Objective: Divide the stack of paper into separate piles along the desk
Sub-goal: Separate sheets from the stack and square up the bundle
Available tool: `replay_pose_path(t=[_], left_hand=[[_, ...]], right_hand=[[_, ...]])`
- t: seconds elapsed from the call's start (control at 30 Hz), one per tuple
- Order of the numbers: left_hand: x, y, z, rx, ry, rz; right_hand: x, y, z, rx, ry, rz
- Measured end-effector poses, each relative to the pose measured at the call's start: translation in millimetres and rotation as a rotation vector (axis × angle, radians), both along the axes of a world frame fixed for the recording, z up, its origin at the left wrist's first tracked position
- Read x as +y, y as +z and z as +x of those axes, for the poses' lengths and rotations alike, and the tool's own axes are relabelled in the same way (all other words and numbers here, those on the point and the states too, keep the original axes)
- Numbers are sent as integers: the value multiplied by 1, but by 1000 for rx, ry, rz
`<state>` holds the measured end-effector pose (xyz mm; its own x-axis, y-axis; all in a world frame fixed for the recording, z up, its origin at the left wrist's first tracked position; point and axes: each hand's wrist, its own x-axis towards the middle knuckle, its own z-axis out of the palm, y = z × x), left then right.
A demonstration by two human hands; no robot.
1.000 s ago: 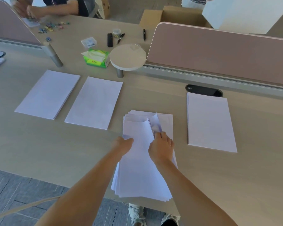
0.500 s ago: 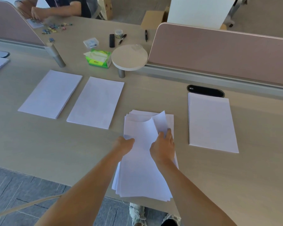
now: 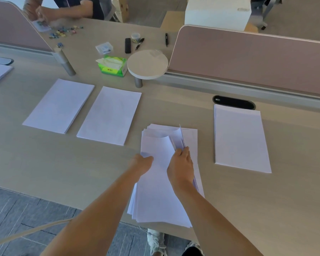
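Observation:
A loose, fanned stack of white paper (image 3: 161,196) lies in front of me and hangs over the desk's near edge. My left hand (image 3: 141,163) grips the stack's left edge. My right hand (image 3: 181,166) pinches the top sheets near their far right corner and curls them upward. Two neat white piles lie to the left: a far-left pile (image 3: 60,105) and a second pile (image 3: 110,114). Another neat pile (image 3: 240,138) lies to the right of the stack.
The beige desk (image 3: 174,104) has a pink divider (image 3: 248,58) behind it. A round white stand (image 3: 147,63), a green tissue box (image 3: 113,65), pens and clips sit at the back. Another person (image 3: 59,10) works at the far left. A cable port (image 3: 234,102) lies above the right pile.
My right hand has lifted the corner of the top sheets higher and curled them more. My left hand has stayed on the stack's left edge.

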<state>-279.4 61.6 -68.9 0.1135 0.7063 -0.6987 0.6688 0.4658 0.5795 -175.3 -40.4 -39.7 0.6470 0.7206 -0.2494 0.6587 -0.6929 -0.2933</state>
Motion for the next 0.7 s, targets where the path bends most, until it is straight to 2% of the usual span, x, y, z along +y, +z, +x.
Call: replay_pose_path(t=[0.13, 0.2, 0.33, 0.43, 0.5, 0.7], left_hand=[[1, 2, 1, -5, 4, -2], [2, 0, -1, -10, 5, -1], [2, -4, -3, -22, 0, 14], [1, -6, -4, -25, -4, 21], [1, -6, -5, -31, 2, 30], [5, 5, -8, -60, 19, 39]], right_hand=[[5, 1, 5, 17, -96, 83], [7, 3, 16, 136, -258, 137], [5, -8, 52, 424, -501, 56], [-4, -12, 71, 726, -551, 153], [-10, -9, 76, 849, -584, 184], [-14, 16, 81, 1015, -488, 233]])
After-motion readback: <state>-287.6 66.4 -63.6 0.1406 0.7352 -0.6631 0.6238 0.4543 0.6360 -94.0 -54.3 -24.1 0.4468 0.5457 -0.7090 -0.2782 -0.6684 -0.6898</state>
